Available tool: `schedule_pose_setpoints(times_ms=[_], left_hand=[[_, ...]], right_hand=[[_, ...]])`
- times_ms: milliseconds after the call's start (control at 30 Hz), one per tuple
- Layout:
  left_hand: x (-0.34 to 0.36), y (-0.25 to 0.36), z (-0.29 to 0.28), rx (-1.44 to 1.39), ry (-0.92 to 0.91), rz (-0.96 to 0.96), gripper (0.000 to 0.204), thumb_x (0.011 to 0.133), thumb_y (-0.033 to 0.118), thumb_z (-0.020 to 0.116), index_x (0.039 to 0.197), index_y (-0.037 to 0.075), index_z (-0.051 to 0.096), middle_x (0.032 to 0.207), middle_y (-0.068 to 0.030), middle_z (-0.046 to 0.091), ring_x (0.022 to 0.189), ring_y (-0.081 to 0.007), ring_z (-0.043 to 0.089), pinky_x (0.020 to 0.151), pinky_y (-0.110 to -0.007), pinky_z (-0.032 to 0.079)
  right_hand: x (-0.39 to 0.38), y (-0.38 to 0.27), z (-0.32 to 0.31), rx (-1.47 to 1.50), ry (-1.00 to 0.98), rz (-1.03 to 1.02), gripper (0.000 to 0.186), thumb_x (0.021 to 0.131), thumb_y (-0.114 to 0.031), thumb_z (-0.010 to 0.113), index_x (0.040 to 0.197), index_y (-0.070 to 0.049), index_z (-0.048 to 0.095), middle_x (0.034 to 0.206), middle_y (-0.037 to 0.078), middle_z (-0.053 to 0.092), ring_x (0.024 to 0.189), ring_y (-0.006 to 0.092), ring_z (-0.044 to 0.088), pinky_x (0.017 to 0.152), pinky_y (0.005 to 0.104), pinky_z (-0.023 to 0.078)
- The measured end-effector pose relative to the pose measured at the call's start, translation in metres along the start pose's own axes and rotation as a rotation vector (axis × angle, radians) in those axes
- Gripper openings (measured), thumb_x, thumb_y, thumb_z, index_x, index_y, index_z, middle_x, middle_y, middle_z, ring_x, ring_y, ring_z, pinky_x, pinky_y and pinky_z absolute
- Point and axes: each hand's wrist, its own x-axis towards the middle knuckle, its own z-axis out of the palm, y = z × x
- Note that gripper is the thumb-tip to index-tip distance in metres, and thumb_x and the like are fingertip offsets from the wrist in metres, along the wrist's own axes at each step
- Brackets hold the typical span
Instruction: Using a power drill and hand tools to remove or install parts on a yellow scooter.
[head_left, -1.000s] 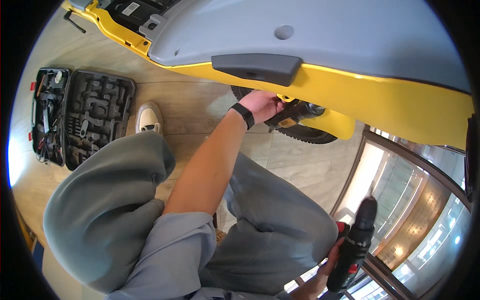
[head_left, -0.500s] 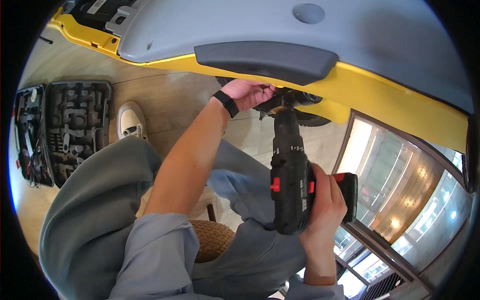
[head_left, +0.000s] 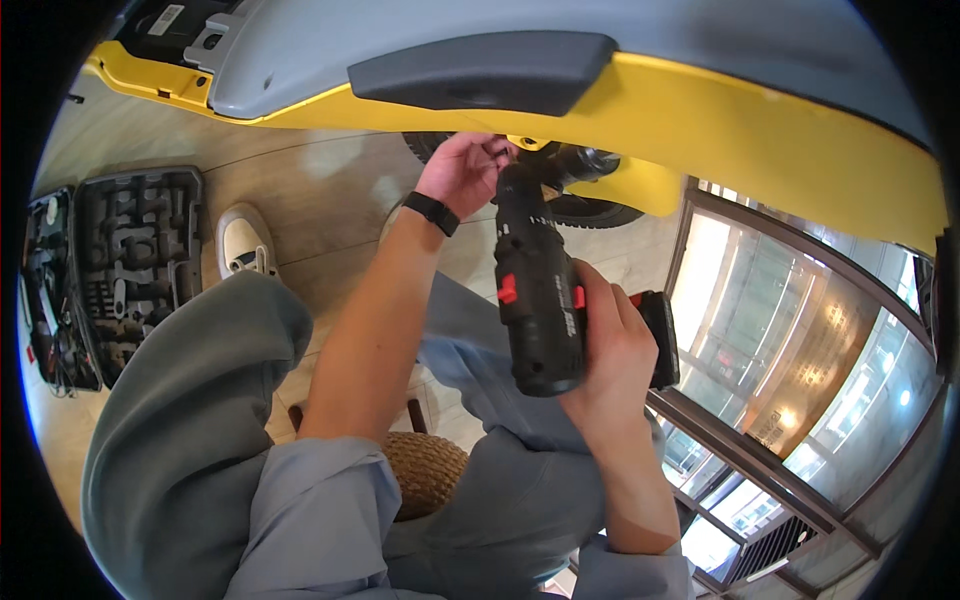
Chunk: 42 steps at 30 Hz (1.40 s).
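My right hand (head_left: 615,350) is wrapped round the grip of a black cordless drill (head_left: 541,310) with red switches, its chuck pointing away from me. The drill's front end reaches under the yellow lower edge (head_left: 700,135) of a large grey-and-yellow machine. Beside the chuck, my left hand (head_left: 460,175), with a black band on its wrist, has its fingers bent together. Whatever they pinch is too small or hidden to make out. A black wheel (head_left: 600,213) and a dark cylindrical part (head_left: 585,163) show beneath the machine, just past the chuck. The drill's tip is hidden.
An open black tool case (head_left: 140,250) lies on the wooden floor at the left, near a light shoe (head_left: 245,240). A dark grey bar (head_left: 490,72) juts from the machine's side. Glass panes in a brown frame (head_left: 760,445) stand at the right. Below me is a woven seat (head_left: 425,475).
My right hand has brought the drill forward and to the left, so its chuck is now close beside my left fingers. The left hand has shifted slightly, and the whole view has moved.
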Motion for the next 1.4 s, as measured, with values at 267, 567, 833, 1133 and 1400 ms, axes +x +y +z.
schedule_pose_setpoints(times_ms=[267, 567, 833, 1133, 1400], left_hand=[[0.004, 0.001, 0.002, -0.115, -0.093, -0.086, 0.016, 0.090, 0.014, 0.052, 0.098, 0.001, 0.055, 0.093, -0.0102, 0.062, 0.081, -0.0199, 0.060, 0.074, -0.030, 0.050], [0.003, -0.007, 0.015, -0.090, -0.039, -0.043, 0.012, 0.088, 0.010, 0.055, 0.098, 0.002, 0.056, 0.093, -0.0081, 0.062, 0.080, -0.0178, 0.060, 0.070, -0.031, 0.051], [-0.006, -0.012, 0.008, 0.170, -0.174, 0.201, 0.015, 0.083, -0.003, 0.061, 0.094, 0.007, 0.059, 0.087, 0.0042, 0.055, 0.083, -0.0088, 0.054, 0.081, -0.023, 0.044], [-0.008, -0.009, 0.015, 0.200, -0.021, 0.092, 0.016, 0.083, -0.004, 0.063, 0.086, 0.009, 0.055, 0.079, 0.0042, 0.055, 0.073, -0.0075, 0.057, 0.070, -0.022, 0.049], [-0.009, -0.009, 0.013, 0.144, -0.058, 0.062, 0.018, 0.081, -0.006, 0.064, 0.082, 0.009, 0.055, 0.081, 0.0041, 0.055, 0.079, -0.0088, 0.058, 0.077, -0.023, 0.048]], right_hand=[[0.001, -0.002, 0.003, 0.255, -0.162, 0.163, 0.048, 0.069, -0.007, 0.070, 0.111, -0.002, 0.047, 0.087, 0.022, 0.062, 0.081, 0.0403, 0.062, 0.069, 0.0423, 0.048], [0.007, 0.000, 0.010, 0.139, -0.222, 0.208, 0.052, 0.069, -0.010, 0.072, 0.112, -0.002, 0.044, 0.086, 0.023, 0.063, 0.081, 0.0419, 0.062, 0.068, 0.0448, 0.049], [0.004, -0.005, 0.020, 0.069, -0.179, 0.163, 0.053, 0.069, -0.006, 0.072, 0.114, 0.000, 0.042, 0.096, 0.023, 0.061, 0.085, 0.0407, 0.062, 0.070, 0.0447, 0.050], [0.007, -0.009, 0.022, 0.060, -0.194, 0.163, 0.052, 0.067, 0.003, 0.064, 0.114, 0.002, 0.041, 0.099, 0.026, 0.059, 0.091, 0.0448, 0.058, 0.076, 0.0467, 0.047], [0.009, -0.016, 0.019, -0.031, -0.217, 0.169, 0.052, 0.067, 0.004, 0.063, 0.114, 0.002, 0.041, 0.098, 0.024, 0.057, 0.086, 0.0414, 0.060, 0.071, 0.0461, 0.050]])
